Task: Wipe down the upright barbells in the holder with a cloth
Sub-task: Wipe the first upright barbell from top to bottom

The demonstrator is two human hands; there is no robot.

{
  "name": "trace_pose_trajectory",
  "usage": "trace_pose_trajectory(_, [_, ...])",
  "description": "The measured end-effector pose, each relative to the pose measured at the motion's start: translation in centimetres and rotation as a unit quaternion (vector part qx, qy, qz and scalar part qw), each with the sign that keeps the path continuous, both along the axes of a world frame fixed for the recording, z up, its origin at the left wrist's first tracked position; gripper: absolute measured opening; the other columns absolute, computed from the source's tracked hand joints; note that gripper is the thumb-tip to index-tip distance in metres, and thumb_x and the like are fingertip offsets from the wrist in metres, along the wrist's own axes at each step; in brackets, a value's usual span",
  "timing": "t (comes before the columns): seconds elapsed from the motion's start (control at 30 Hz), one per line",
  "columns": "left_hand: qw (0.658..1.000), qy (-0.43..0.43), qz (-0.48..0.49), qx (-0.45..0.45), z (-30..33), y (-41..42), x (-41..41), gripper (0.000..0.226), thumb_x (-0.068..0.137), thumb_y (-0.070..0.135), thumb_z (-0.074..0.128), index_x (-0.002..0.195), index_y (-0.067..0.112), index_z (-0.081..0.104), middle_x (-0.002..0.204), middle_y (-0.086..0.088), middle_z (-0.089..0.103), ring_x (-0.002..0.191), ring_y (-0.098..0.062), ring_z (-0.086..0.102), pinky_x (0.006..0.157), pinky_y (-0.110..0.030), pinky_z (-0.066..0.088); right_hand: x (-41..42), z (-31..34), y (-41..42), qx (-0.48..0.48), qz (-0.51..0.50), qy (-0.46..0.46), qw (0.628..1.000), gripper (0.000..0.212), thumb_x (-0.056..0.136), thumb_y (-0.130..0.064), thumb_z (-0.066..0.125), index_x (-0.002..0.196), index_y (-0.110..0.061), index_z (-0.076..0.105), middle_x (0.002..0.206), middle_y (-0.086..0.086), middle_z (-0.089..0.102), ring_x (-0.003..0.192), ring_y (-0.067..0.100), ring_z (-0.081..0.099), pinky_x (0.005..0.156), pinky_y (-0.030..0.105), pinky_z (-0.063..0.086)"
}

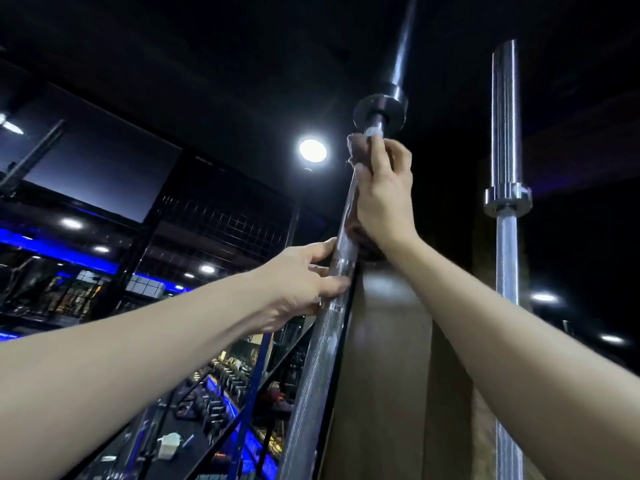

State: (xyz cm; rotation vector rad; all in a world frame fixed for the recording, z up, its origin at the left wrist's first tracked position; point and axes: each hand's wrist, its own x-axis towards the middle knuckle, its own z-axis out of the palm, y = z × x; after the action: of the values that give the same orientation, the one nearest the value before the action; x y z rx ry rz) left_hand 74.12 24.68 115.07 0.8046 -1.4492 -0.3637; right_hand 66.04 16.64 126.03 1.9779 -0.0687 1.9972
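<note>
While my left hand (pixel 304 282) curls round the upright barbell (pixel 322 341) at mid-shaft, my right hand (pixel 381 192) grips the brown cloth (pixel 358 148) around it, just under the collar (pixel 379 110).

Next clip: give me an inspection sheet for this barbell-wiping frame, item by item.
Surface: nothing seen.
Job's things: near barbell upright, slightly tilted; second barbell upright to its right, untouched; brown cloth wrapped on the near bar just below its collar.
Clutter: nothing seen.
Hands: right hand grips the cloth around the bar; left hand holds the shaft lower down.
Cables: nothing seen.
Surroundings: dark gym, ceiling light, wire grid, equipment racks below.
</note>
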Motion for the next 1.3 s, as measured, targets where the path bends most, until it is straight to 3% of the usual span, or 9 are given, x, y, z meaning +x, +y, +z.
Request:
trace_pose_trajectory(0.23, [1.000, -0.012, 0.008, -0.001, 0.0, 0.0, 0.4, 0.054, 0.090, -0.001, 0.057, 0.135, 0.028, 0.048, 0.074, 0.002, 0.059, 0.046, 0.000, 0.053, 0.059, -0.020, 0.052, 0.5, 0.9, -0.2, -0.005, 0.046, -0.022, 0.999, 0.051, 0.098, -0.010, 0.046, 0.147, -0.010, 0.033, 0.141, 0.011, 0.033, 0.123, 0.016, 0.035, 0.087, -0.008, 0.014])
trace_pose_trajectory(0.33, [1.000, -0.012, 0.001, -0.001, -0.1, 0.2, 0.5, 0.052, 0.089, 0.000, 0.059, 0.129, 0.032, 0.051, 0.085, -0.005, 0.060, 0.059, -0.006, 0.053, 0.064, -0.025, 0.049, 0.4, -2.7, -0.7, -0.031, 0.044, 0.004, 0.999, 0.052, 0.096, -0.008, 0.047, 0.146, -0.014, 0.036, 0.141, 0.007, 0.032, 0.124, 0.013, 0.031, 0.092, -0.007, 0.012])
trace_pose_trajectory(0.47, [1.000, -0.010, -0.002, 0.004, 0.0, 0.1, 0.4, 0.048, 0.090, -0.001, 0.058, 0.117, 0.038, 0.052, 0.087, -0.005, 0.061, 0.072, -0.012, 0.055, 0.064, -0.022, 0.052, 0.4, 0.4, -0.5, -0.021, 0.009, 0.009, 1.000, 0.050, 0.098, -0.011, 0.044, 0.147, -0.015, 0.034, 0.144, 0.007, 0.032, 0.132, 0.022, 0.031, 0.090, 0.001, 0.016])
trace_pose_trajectory(0.6, [1.000, -0.010, -0.005, 0.004, 0.0, -0.2, 0.8, 0.054, 0.089, -0.002, 0.058, 0.128, 0.034, 0.050, 0.086, -0.005, 0.060, 0.081, -0.017, 0.054, 0.075, -0.029, 0.050, 0.7, 3.7, -0.4, 0.008, 0.013, -0.002, 1.000, 0.050, 0.099, -0.012, 0.042, 0.148, -0.015, 0.032, 0.147, 0.007, 0.029, 0.133, 0.023, 0.030, 0.096, 0.010, 0.016])
trace_pose_trajectory(0.8, [1.000, -0.001, 0.001, 0.003, -0.1, -0.3, 1.1, 0.060, 0.088, 0.000, 0.060, 0.139, 0.028, 0.045, 0.099, -0.010, 0.063, 0.090, -0.020, 0.055, 0.088, -0.038, 0.044, 0.1, -3.4, -0.4, -0.067, -0.016, 0.042, 0.997, 0.043, 0.095, -0.008, 0.049, 0.137, -0.014, 0.050, 0.141, 0.005, 0.041, 0.130, 0.029, 0.031, 0.101, 0.017, 0.017])
trace_pose_trajectory(0.9, [1.000, -0.009, 0.004, 0.005, -0.1, -0.3, 1.2, 0.061, 0.088, 0.001, 0.061, 0.140, 0.029, 0.044, 0.101, -0.011, 0.064, 0.090, -0.021, 0.056, 0.095, -0.042, 0.047, -0.7, -4.0, -0.5, -0.084, -0.047, 0.066, 0.993, 0.040, 0.095, -0.011, 0.049, 0.135, -0.016, 0.053, 0.139, 0.002, 0.044, 0.130, 0.027, 0.032, 0.101, 0.008, 0.014])
trace_pose_trajectory(1.07, [1.000, -0.005, -0.012, 0.000, -0.1, -0.4, 1.1, 0.056, 0.089, -0.003, 0.058, 0.129, 0.035, 0.048, 0.099, -0.012, 0.061, 0.086, -0.021, 0.057, 0.086, -0.036, 0.053, -1.0, 1.7, -0.6, -0.050, -0.036, 0.036, 0.997, 0.040, 0.092, -0.007, 0.054, 0.131, -0.017, 0.058, 0.135, 0.002, 0.050, 0.123, 0.026, 0.045, 0.095, 0.013, 0.025])
trace_pose_trajectory(1.17, [1.000, 0.000, -0.009, 0.003, -0.1, -0.6, 1.3, 0.056, 0.088, -0.002, 0.059, 0.128, 0.035, 0.049, 0.097, -0.011, 0.061, 0.086, -0.021, 0.057, 0.093, -0.043, 0.050, -1.0, -0.9, -0.3, -0.066, -0.032, 0.037, 0.997, 0.039, 0.090, -0.004, 0.055, 0.125, -0.019, 0.063, 0.124, -0.009, 0.051, 0.115, 0.024, 0.047, 0.087, -0.001, 0.023])
trace_pose_trajectory(1.3, [1.000, 0.007, -0.014, 0.006, -0.1, -0.2, 1.3, 0.049, 0.089, -0.003, 0.057, 0.126, 0.028, 0.054, 0.092, -0.009, 0.063, 0.077, -0.017, 0.060, 0.070, -0.028, 0.055, -2.1, -6.6, -0.4, -0.075, -0.031, 0.093, 0.992, 0.037, 0.089, -0.012, 0.053, 0.124, -0.019, 0.064, 0.124, -0.004, 0.056, 0.110, 0.023, 0.048, 0.092, 0.001, 0.023])
